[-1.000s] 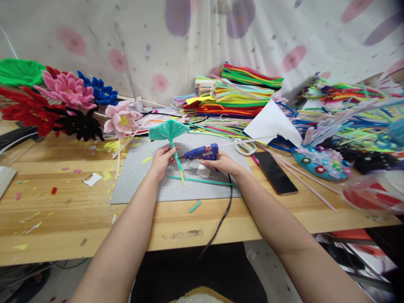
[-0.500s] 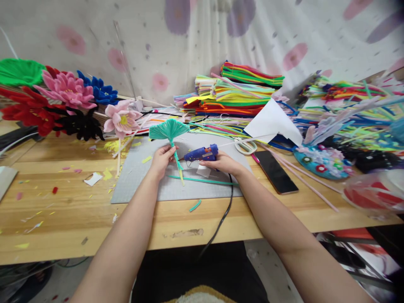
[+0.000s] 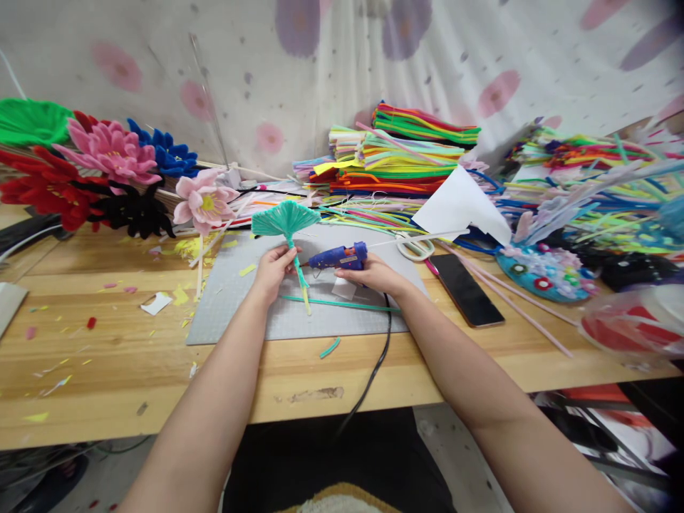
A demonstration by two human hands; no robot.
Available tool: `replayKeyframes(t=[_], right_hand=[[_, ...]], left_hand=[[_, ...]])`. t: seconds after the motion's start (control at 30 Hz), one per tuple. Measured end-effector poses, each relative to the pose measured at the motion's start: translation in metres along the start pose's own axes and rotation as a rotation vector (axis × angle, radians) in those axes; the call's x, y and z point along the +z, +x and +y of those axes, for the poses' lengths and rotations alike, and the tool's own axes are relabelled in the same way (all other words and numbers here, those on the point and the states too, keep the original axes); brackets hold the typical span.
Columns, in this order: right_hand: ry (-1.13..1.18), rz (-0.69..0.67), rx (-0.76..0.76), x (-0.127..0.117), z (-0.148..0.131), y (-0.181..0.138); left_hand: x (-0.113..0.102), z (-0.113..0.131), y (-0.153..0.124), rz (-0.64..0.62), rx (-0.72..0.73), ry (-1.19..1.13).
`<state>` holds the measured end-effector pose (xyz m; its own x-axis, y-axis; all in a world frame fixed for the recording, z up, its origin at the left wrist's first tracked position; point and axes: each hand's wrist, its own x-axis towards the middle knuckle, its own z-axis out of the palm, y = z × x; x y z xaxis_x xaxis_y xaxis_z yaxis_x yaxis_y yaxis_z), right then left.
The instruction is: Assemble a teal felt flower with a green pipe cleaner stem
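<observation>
Since the earlier frame almost nothing has moved: the glue gun [image 3: 342, 256] seems a touch nearer the leaf's stem, and the whole view has drifted slightly.

The teal leaf [image 3: 285, 216] is held up over the mat [image 3: 347, 326], its fan upward and its stem slanting down to a bare yellowish end [image 3: 306, 305]. The left hand [image 3: 274, 274] has its fingers pinched on the stem just below the fan. The right hand [image 3: 377, 274] has its fingers wrapped around the glue gun, also above the mat; the nozzle points at the stem below the left fingers, though whether it touches I cannot tell.

On the mat lie a teal strip [image 3: 342, 304] and a white scrap [image 3: 343, 288]. A black cord [image 3: 378, 367] runs over the mat's front edge, and a short teal offcut [image 3: 330, 348] lies on the tabletop [image 3: 117, 385] just in front of the mat. Right of the mat is a phone [image 3: 467, 291]; behind the mat, bundled pipe cleaners [image 3: 406, 162]; beyond its left side, a pale pink flower [image 3: 206, 202].
</observation>
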<state>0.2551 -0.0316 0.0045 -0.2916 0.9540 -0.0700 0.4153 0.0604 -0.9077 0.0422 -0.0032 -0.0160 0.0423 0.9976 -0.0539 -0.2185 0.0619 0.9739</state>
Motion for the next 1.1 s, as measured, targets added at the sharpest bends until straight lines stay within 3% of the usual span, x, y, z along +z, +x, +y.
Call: replayKeyframes(t=[0.27, 0.53, 1.1], right_hand=[[-0.027, -0.060, 0.015, -0.0037, -0.0012, -0.0029], [-0.004, -0.014, 0.006, -0.0019, -0.0046, -0.0038], [-0.121, -0.060, -0.022, -0.0062, -0.0055, -0.0025]], left_hand=[[0.0008, 0.0026, -0.0024, 0.011, -0.017, -0.003], [0.0009, 0.0025, -0.0020, 0.004, -0.018, 0.016], [-0.0002, 0.0021, -0.0024, -0.014, -0.037, 0.023]])
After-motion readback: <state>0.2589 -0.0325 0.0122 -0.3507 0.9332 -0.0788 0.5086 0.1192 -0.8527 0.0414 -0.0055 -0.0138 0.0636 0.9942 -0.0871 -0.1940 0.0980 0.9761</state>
